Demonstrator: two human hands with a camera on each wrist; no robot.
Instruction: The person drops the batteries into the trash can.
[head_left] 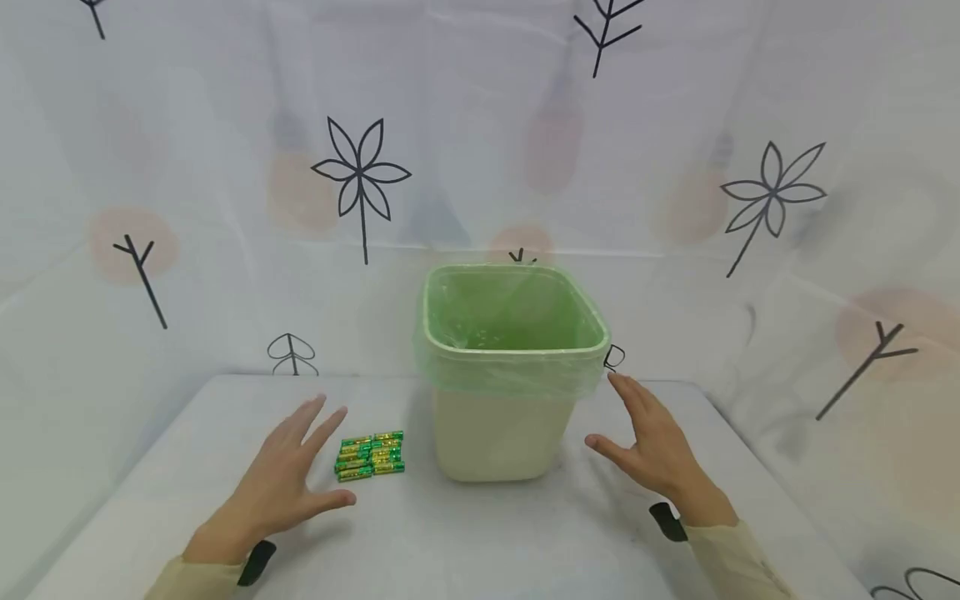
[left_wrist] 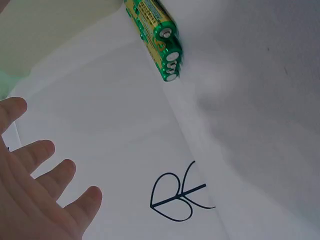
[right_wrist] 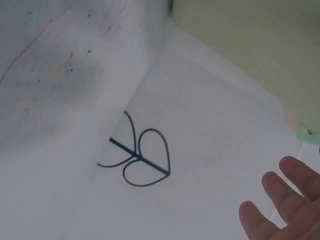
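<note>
Several green and gold batteries (head_left: pixel 371 456) lie in two side-by-side columns on the white table. My left hand (head_left: pixel 281 483) hovers just left of them, fingers spread and thumb apart, holding nothing. In the left wrist view the ends of the batteries (left_wrist: pixel 162 42) show at the top, and the left fingers (left_wrist: pixel 62 177) are straight. A pale bin (head_left: pixel 498 433) stands upright in the middle, lined with a thin green bag (head_left: pixel 517 372) folded over its rim. To the right of the bin is my right hand (head_left: pixel 656 446), fingers extended, thumb toward the bin, holding nothing.
A white cloth (head_left: pixel 480 125) with black plant drawings hangs behind the table and along both sides. The white tabletop (head_left: pixel 465 542) reaches toward me in front of the bin. Dark bands sit at both wrists, by the cream sleeves.
</note>
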